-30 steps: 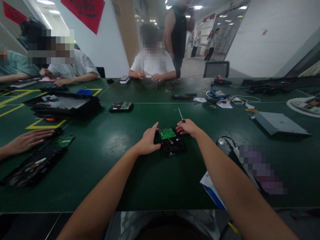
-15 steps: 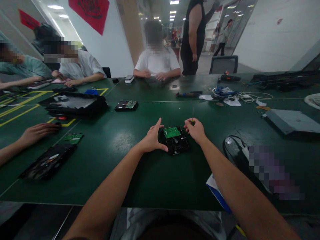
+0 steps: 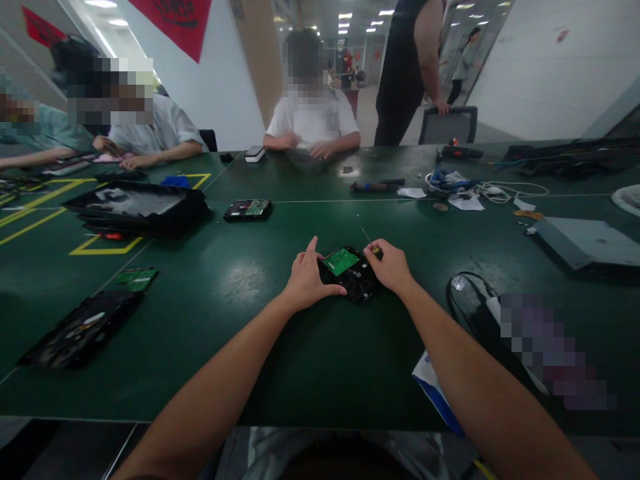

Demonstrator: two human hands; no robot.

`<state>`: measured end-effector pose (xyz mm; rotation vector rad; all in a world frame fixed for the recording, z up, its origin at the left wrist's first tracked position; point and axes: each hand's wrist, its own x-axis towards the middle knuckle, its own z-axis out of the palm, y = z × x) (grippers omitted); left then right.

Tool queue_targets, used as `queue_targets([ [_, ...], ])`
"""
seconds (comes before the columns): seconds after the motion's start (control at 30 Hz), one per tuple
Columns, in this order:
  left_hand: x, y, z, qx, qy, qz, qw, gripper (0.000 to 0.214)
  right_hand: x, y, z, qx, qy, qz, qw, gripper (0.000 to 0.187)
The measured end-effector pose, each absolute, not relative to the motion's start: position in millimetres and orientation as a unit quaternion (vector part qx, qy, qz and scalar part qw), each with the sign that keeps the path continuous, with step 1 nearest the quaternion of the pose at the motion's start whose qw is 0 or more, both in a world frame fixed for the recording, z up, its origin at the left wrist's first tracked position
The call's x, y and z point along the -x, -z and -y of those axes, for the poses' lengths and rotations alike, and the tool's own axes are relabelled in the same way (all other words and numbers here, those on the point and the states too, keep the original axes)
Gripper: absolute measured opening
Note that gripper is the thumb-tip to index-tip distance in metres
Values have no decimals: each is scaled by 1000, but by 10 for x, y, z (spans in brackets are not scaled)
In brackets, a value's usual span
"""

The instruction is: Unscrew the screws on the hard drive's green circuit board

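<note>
A black hard drive (image 3: 356, 279) with a green circuit board (image 3: 341, 261) on top lies on the green table (image 3: 310, 347) in front of me. My left hand (image 3: 307, 281) grips its left side, thumb under the near edge and forefinger stretched forward. My right hand (image 3: 391, 266) is closed round a small screwdriver (image 3: 371, 243) with a yellow handle, its thin shaft pointing up and away, at the drive's right edge.
A second hard drive (image 3: 249, 210) lies farther back, beside a black tray (image 3: 137, 208). A dismantled black device (image 3: 80, 330) and a loose green board (image 3: 136, 278) lie at left. Cables and papers (image 3: 463, 193) and a grey case (image 3: 583, 241) sit at right. People sit across the table.
The drive has turned askew between my hands. My right hand with the screwdriver has come closer to it, the shaft now tilted. The neighbour's hand at left has gone from view.
</note>
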<state>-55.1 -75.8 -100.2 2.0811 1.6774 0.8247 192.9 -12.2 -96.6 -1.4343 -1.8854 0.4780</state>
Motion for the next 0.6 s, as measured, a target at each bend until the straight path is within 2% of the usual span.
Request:
queue_targets([
  [0.17, 508, 965, 756, -721, -280, -617, 145, 121, -1950, 869, 195, 590, -123, 749, 275, 15],
  [0.27, 495, 926, 775, -720, -267, -627, 133, 110, -1955, 808, 239, 612, -88, 740, 267, 15],
  [0.43, 448, 937, 829, -727, -227, -642, 89, 80, -1865, 765, 330, 532, -72, 806, 249, 10],
  [0.6, 457, 971, 830, -723, -226, -648, 75, 73, -1702, 749, 472, 475, -111, 844, 224, 11],
])
